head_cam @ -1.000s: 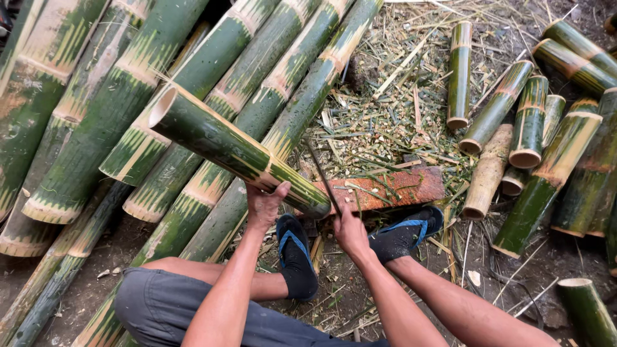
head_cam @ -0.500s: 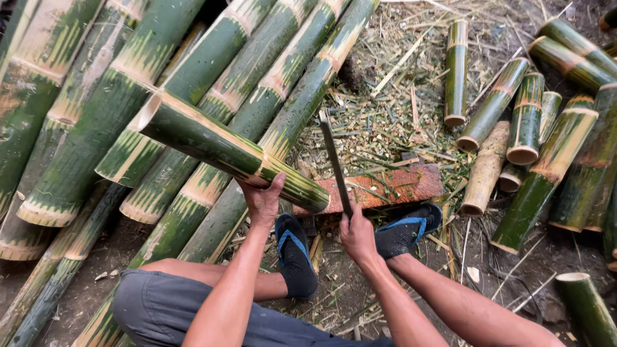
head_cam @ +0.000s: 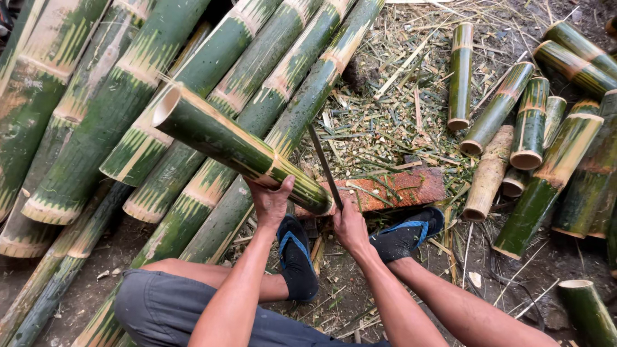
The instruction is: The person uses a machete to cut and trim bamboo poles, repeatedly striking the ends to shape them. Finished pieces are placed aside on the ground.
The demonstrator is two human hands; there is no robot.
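Left hand [head_cam: 271,200] grips the bamboo piece [head_cam: 241,150] on the block [head_cam: 398,189], right hand [head_cam: 350,225] clutches the raised blade [head_cam: 324,166]; cut sections [head_cam: 530,122] lie aside, long poles [head_cam: 128,83] uncut.

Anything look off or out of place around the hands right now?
Nothing damaged. The bamboo section in the left hand sits tilted, its near end on the reddish wooden block. The right hand holds a blade upright. Bamboo chips litter the ground.

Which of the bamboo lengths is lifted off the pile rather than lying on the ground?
The short green bamboo section gripped underneath by the left hand. Its open cut end points up-left, tilted above the long poles, which lie flat.
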